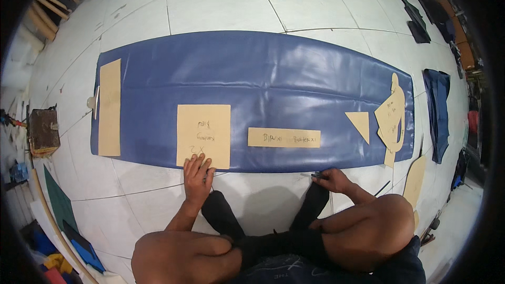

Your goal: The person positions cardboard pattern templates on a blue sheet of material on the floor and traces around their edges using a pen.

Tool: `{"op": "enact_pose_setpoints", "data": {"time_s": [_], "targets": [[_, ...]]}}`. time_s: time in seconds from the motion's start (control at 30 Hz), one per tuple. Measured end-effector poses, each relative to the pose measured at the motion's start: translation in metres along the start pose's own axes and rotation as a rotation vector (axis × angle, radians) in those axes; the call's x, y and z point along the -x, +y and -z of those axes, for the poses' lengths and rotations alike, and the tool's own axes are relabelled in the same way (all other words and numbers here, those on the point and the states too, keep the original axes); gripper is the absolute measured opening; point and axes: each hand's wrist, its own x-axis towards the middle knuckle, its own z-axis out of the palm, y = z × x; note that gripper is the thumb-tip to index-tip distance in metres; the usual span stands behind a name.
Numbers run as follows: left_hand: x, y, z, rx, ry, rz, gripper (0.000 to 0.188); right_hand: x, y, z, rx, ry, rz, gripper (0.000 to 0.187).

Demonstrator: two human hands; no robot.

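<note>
My nearer left hand rests, fingers extended, on the tan template, which lies toward 12 o'clock on the blue sheet, long axis 12-to-6; my right hand, at 3 o'clock, pinches a slim dark tool.

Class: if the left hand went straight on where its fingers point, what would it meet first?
Likely the square tan card that the left hand seems to touch; then the blue sheet.

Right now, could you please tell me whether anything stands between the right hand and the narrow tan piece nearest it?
Nothing visible does: only a strip of the blue sheet lies between the right hand, which holds a slim dark item, and the narrow tan piece.
</note>
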Motion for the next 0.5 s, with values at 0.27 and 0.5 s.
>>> {"op": "enact_pose_setpoints", "data": {"time_s": [0.27,0.5], "targets": [[0.000,0.000,0.000,0.013,0.005,-0.001,0.029,0.001,-0.007,0.001,-0.020,-0.015,-0.038,0.051],[-0.002,0.001,-0.002,0.004,0.001,0.003,0.028,0.000,0.000,0.001,-0.071,0.004,-0.018,0.048]]}}
